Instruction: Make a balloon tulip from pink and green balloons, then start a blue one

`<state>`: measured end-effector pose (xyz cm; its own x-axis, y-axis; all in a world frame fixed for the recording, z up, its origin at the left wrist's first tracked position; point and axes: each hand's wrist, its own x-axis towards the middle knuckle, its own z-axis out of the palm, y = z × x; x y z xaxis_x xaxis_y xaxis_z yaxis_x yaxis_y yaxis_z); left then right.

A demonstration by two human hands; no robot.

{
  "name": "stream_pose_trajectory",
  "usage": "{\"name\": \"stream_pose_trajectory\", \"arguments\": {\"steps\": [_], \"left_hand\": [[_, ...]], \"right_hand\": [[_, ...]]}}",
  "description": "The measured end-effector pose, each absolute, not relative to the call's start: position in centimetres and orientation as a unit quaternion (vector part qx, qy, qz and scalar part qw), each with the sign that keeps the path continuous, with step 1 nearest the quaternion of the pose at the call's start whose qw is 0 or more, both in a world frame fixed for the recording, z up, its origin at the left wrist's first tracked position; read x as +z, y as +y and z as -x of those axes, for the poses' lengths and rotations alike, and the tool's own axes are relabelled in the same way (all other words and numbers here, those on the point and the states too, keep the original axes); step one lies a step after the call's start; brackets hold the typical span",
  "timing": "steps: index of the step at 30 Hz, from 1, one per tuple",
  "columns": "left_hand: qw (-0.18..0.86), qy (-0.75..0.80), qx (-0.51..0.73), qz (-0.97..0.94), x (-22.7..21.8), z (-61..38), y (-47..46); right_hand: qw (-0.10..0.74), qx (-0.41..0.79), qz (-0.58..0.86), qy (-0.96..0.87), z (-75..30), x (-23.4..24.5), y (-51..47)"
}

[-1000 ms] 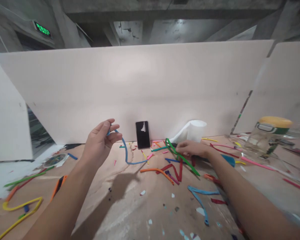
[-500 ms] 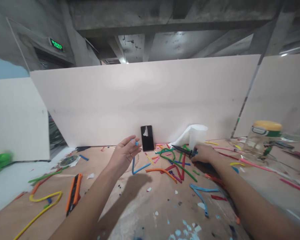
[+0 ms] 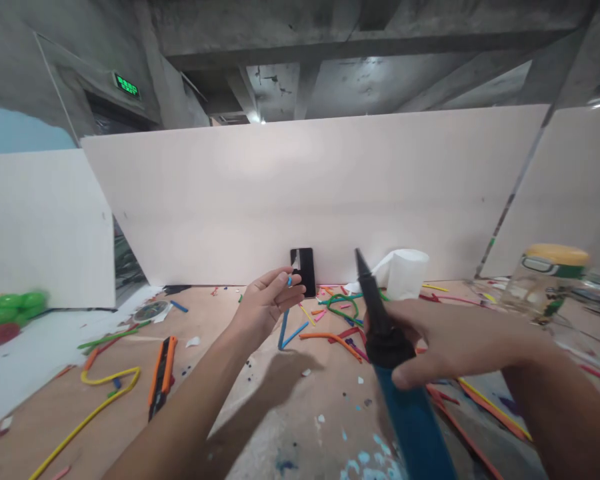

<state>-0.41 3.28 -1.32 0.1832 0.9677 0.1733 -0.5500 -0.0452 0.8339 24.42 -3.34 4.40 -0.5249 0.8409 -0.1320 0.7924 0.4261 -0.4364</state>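
Observation:
My left hand (image 3: pixel 266 308) is raised over the middle of the table, thumb and fingers pinching the small blue end of an uninflated long balloon (image 3: pixel 290 281). Below it a blue strip runs down to the tabletop and bends up to the right, apparently the same balloon. My right hand (image 3: pixel 460 337) grips a blue hand balloon pump (image 3: pixel 414 423) close to the camera. The pump's black tapered nozzle (image 3: pixel 373 293) points up and slightly left, apart from the balloon. Loose uninflated balloons, such as an orange one (image 3: pixel 325 335), lie between the hands.
A phone (image 3: pixel 307 270) leans against the white partition (image 3: pixel 300 193). A tissue roll (image 3: pixel 407 273) and a yellow-lidded jar (image 3: pixel 545 283) stand to the right. An orange utility knife (image 3: pixel 163 377) and a yellow balloon (image 3: pixel 87 420) lie left, with green inflated balloons (image 3: pixel 13 308) beyond.
My right hand has lifted the pump from among the balloons at the back right and brought it nearer the camera, nozzle up. My left hand keeps its pinch, slightly further right in view.

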Motion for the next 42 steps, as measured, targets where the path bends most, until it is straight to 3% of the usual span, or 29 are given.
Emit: {"name": "stream_pose_trajectory", "arguments": {"steps": [5, 42], "left_hand": [[0.651, 0.247, 0.572, -0.434, -0.9, -0.1, 2.3], [0.564, 0.260, 0.562, -0.546, -1.3, -0.4, 2.5]], "right_hand": [[-0.004, 0.181, 0.496, -0.849, -21.3, 4.0, -4.9], [0.000, 0.243, 0.449, -0.860, -19.3, 5.0, -5.5]]}}
